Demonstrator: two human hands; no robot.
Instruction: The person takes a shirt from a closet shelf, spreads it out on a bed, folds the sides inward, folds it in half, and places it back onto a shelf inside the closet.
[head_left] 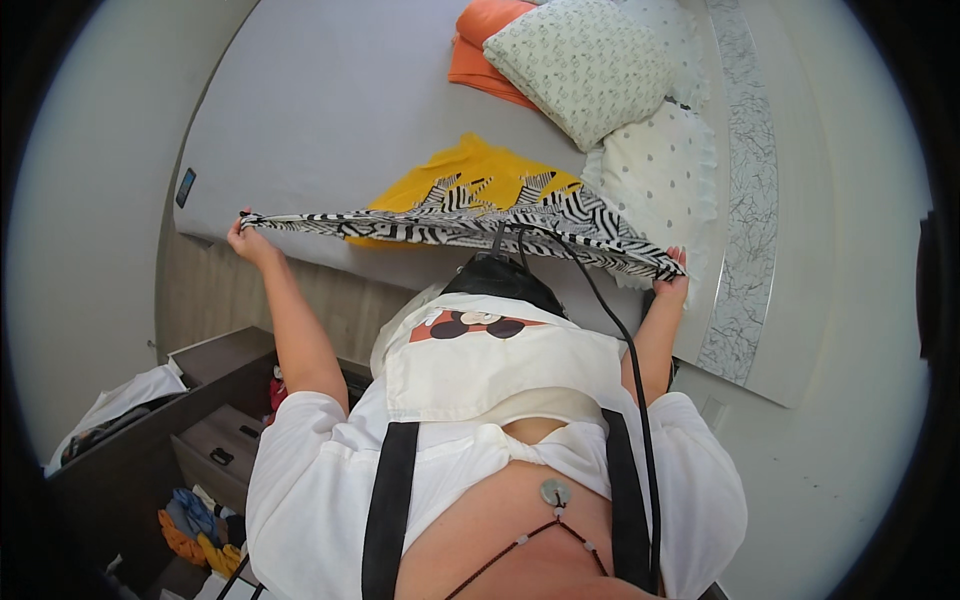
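Note:
A yellow cloth (462, 160) with black-and-white striped patterning is pulled taut between my hands. I cannot tell whether it is a garment. My left hand (252, 242) pinches one end of its striped edge, out past the bed's near side. The opposite end is gripped by my right hand (674, 277), beside the pillows. The stretched edge runs nearly straight across in front of me, while the yellow part lies on the bed (330, 110) behind it. Both arms reach forward, well apart.
A grey-patterned pillow (580, 70) and a dotted pillow (660, 165) lie at the right, near the headboard (752, 190). Folded orange bedding (480, 75) sits behind. A phone (185, 187) is at the bed's left edge. Lower left, open drawers (225, 445) hold clothes (195, 525). A black cable (630, 370) hangs before me.

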